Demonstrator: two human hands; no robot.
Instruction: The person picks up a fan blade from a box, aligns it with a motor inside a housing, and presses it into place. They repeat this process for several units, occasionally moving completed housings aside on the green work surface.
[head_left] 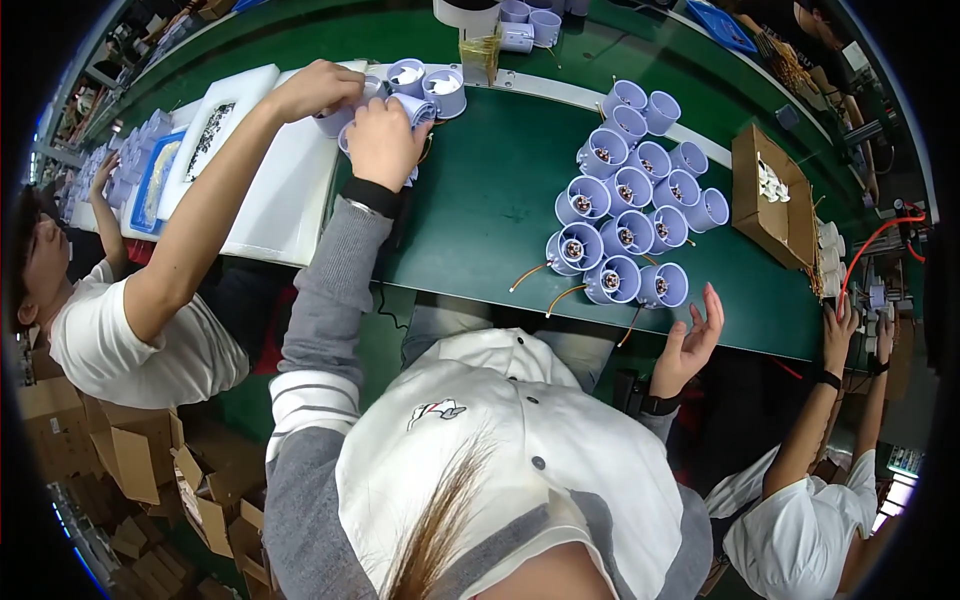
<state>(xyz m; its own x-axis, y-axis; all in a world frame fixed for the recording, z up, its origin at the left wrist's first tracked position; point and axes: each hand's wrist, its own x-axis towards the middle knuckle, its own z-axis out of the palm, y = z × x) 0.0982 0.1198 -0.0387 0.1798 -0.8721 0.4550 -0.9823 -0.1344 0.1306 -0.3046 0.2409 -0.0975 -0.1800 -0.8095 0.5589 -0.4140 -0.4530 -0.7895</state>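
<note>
At the far left of the green bench, my left hand (385, 145) is closed around a lavender plastic cup (418, 110) lying tilted. Two upright lavender cups (444, 93) with white pieces inside stand just beyond it. Close by on the left, a co-worker's hand (322, 90) reaches onto other cups of that cluster. My right hand (692, 345) hovers at the bench's front edge, palm up with fingers apart, holding nothing. Nearest to it is a lavender cup (664, 286) in a group of several, with small parts inside; orange-brown wires (565, 298) trail from some.
A cardboard box (770, 195) of white parts stands at the right of the bench. To the left lie a white foam sheet (215, 125) and a blue tray (157, 185). A second co-worker (805, 500) sits at the right. Open cartons (140, 450) fill the lower left floor.
</note>
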